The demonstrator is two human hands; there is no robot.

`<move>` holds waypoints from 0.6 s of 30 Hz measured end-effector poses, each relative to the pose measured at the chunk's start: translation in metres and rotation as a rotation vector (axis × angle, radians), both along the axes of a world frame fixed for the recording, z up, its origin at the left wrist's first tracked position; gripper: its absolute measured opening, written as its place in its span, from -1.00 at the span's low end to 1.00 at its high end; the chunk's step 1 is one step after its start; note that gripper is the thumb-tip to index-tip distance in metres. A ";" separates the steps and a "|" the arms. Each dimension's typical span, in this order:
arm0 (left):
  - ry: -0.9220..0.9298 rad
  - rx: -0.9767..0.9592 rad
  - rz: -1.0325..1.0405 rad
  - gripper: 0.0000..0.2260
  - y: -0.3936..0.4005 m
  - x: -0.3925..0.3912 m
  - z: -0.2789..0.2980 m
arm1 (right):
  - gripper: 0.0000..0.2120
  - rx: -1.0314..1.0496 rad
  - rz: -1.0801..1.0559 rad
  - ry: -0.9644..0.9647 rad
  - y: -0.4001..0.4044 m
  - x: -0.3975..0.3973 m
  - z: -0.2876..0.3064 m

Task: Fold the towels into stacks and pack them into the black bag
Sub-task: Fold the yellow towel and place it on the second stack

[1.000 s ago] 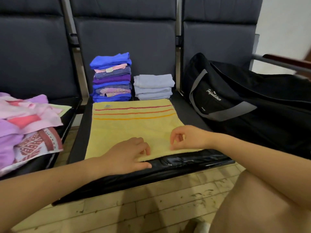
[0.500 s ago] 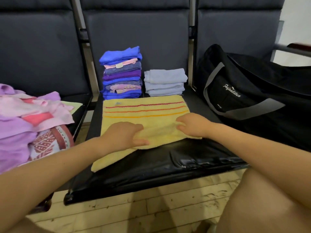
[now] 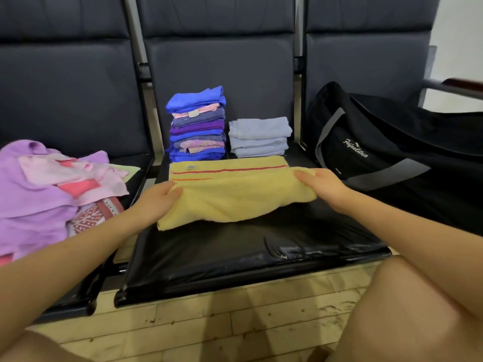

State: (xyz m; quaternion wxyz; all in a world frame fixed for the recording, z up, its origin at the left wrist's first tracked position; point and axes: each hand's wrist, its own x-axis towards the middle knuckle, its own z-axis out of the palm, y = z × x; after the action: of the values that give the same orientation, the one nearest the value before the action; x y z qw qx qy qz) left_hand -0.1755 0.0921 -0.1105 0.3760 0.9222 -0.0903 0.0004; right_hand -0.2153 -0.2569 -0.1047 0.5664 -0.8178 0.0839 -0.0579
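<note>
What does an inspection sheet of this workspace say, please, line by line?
Surface: black seat cushion of the middle chair, glossy, wrinkled at its front edge.
Job's things: yellow towel half folded; tall mixed stack and light blue stack behind it; black bag on the right seat.
Clutter: unfolded pink and purple towels heaped on the left seat.
Grippers: left hand and right hand each grip the yellow towel's lifted edge.
Cables: nothing seen.
Surroundings: wooden floor, pale wall at right.
</note>
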 end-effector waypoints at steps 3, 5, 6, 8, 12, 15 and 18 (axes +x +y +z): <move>-0.020 0.017 -0.010 -0.68 -0.003 -0.006 -0.002 | -0.57 -0.196 -0.020 0.040 -0.002 -0.005 -0.001; -0.026 0.048 -0.031 -0.69 -0.005 -0.007 -0.004 | -0.48 -0.337 -0.007 0.075 -0.005 -0.009 -0.004; -0.030 0.059 -0.041 -0.70 -0.006 -0.008 -0.004 | -0.46 -0.390 0.002 0.092 -0.008 -0.010 -0.005; -0.026 0.071 -0.066 -0.70 -0.007 -0.008 -0.005 | -0.47 -0.450 -0.001 0.123 -0.013 -0.012 -0.006; -0.010 0.172 -0.118 -0.68 -0.008 -0.010 -0.004 | -0.51 -0.498 -0.037 0.131 -0.020 -0.013 -0.008; -0.034 0.266 -0.127 -0.70 -0.011 -0.004 -0.003 | -0.52 -0.503 -0.066 0.112 -0.025 -0.007 -0.011; -0.099 0.350 -0.113 -0.74 -0.014 0.008 -0.004 | -0.55 -0.514 -0.090 0.088 -0.022 0.003 -0.013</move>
State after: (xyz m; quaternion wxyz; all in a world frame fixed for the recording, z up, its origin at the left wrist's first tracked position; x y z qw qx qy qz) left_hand -0.1679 0.0782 -0.1147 0.2045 0.9658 -0.1591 0.0090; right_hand -0.2122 -0.2789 -0.1178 0.3326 -0.9320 0.1275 -0.0667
